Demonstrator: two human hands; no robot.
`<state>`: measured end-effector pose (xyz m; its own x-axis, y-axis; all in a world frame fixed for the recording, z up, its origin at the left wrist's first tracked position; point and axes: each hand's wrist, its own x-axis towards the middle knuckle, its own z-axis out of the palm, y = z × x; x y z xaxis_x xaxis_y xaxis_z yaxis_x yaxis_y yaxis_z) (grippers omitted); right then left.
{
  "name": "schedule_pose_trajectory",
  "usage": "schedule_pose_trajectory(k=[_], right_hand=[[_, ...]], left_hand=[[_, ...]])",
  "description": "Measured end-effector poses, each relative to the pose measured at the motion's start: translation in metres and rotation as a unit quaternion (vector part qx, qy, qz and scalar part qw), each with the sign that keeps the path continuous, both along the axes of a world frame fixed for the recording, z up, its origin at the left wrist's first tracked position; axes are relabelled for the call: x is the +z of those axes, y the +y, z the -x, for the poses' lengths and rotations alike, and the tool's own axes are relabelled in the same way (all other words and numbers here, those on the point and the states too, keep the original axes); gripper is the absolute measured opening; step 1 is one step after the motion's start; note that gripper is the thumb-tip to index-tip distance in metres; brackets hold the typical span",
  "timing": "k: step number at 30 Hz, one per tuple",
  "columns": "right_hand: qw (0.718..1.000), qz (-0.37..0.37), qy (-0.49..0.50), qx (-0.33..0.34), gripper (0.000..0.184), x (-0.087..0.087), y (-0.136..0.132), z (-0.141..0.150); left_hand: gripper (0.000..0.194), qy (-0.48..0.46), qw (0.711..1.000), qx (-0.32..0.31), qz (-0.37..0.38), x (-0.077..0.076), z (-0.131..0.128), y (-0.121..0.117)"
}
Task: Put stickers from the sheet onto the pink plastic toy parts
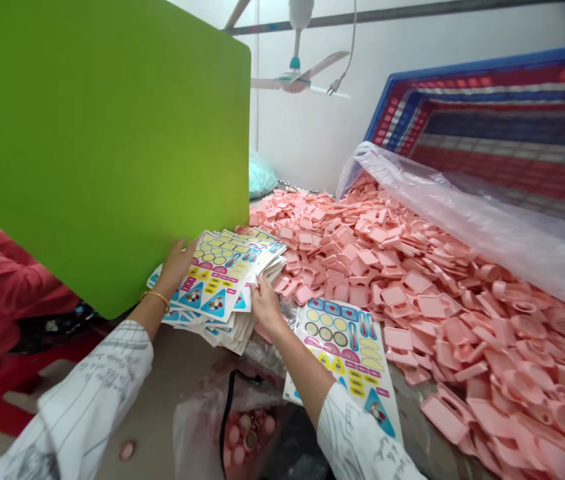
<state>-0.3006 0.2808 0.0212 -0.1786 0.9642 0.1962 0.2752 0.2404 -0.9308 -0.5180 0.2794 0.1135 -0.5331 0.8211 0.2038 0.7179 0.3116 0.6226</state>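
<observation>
Catalogued by size, with places reckoned from the sticker stack [225, 323]:

- Green board [112, 133], one: upright, behind and left of the stack (a divider, we suppose).
- Basket [472, 65], one: tipped beyond the stack to its right, probably so that its load could slide out.
- Pink plastic pieces [402, 287], uncounted: heaped right of the stack.
- Loose sticker sheet [347, 347]: face up, right and nearer us than the stack, partly under a forearm.
- Left hand [177, 265]: loosely bent over the stack's left side, likely steadying it; we cannot tell whether it grips.
- Right hand [265, 305]: thumb and fingers pinched at the stack's right edge, apparently on the top sheet [212, 273], perhaps to single it out.
</observation>
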Motion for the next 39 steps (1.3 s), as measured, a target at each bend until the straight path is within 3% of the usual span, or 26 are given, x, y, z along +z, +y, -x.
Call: schedule_pose_trajectory(k=[4, 9, 11, 15, 20, 22, 24, 27, 29, 30, 32, 34, 36, 39], right_hand=[[1.000, 0.014, -0.010, -0.017, 0.043, 0.012, 0.025, 0.001], [0.994, -0.025, -0.093, 0.047, 0.040, 0.019, 0.018, 0.014], [0.992, -0.025, -0.110, 0.063, 0.037, 0.020, 0.019, 0.008], [0.997, 0.014, -0.074, 0.017, 0.042, 0.020, 0.041, -0.011], [0.996, 0.003, -0.072, 0.053, 0.040, 0.025, 0.073, -0.023], [0.996, -0.003, -0.073, 0.042, 0.040, 0.029, 0.069, -0.031], [0.997, -0.033, -0.068, 0.018, 0.041, 0.030, 0.046, -0.046], [0.992, -0.105, -0.047, 0.042, 0.042, 0.019, -0.018, -0.085], [0.990, -0.086, -0.064, 0.094, 0.042, 0.006, -0.068, -0.127], [0.992, -0.049, -0.086, 0.077, 0.040, 0.000, -0.090, -0.154], [0.989, 0.044, -0.137, -0.043, 0.038, -0.009, -0.123, -0.212], [0.965, 0.103, -0.197, -0.140, 0.038, -0.011, -0.138, -0.270], [0.939, 0.106, -0.275, -0.179, 0.036, -0.006, -0.139, -0.317], [0.894, 0.087, -0.384, -0.212, 0.033, 0.005, -0.123, -0.351]], left_hand=[[0.067, 0.081, 0.996, -0.041, 0.026, -0.003, -0.025, -0.039], [0.065, 0.188, 0.975, -0.100, 0.056, -0.024, -0.061, -0.078], [0.066, 0.225, 0.964, -0.129, 0.052, -0.033, -0.073, -0.083], [0.060, 0.245, 0.950, -0.185, 0.062, -0.047, -0.090, -0.083], [0.051, 0.229, 0.945, -0.230, 0.040, -0.058, -0.095, -0.080], [0.051, 0.222, 0.945, -0.241, 0.026, -0.059, -0.094, -0.077], [0.051, 0.216, 0.949, -0.231, 0.004, -0.057, -0.095, -0.076], [0.051, 0.187, 0.957, -0.216, -0.045, -0.051, -0.104, -0.082], [0.048, 0.134, 0.963, -0.219, -0.083, -0.049, -0.119, -0.096], [0.047, 0.099, 0.965, -0.222, -0.102, -0.050, -0.129, -0.105], [0.045, 0.019, 0.965, -0.227, -0.130, -0.057, -0.154, -0.128], [0.040, -0.080, 0.963, -0.221, -0.128, -0.069, -0.184, -0.153], [0.033, -0.211, 0.954, -0.197, -0.079, -0.085, -0.216, -0.175], [0.029, -0.390, 0.904, -0.177, 0.009, -0.106, -0.265, -0.201]])
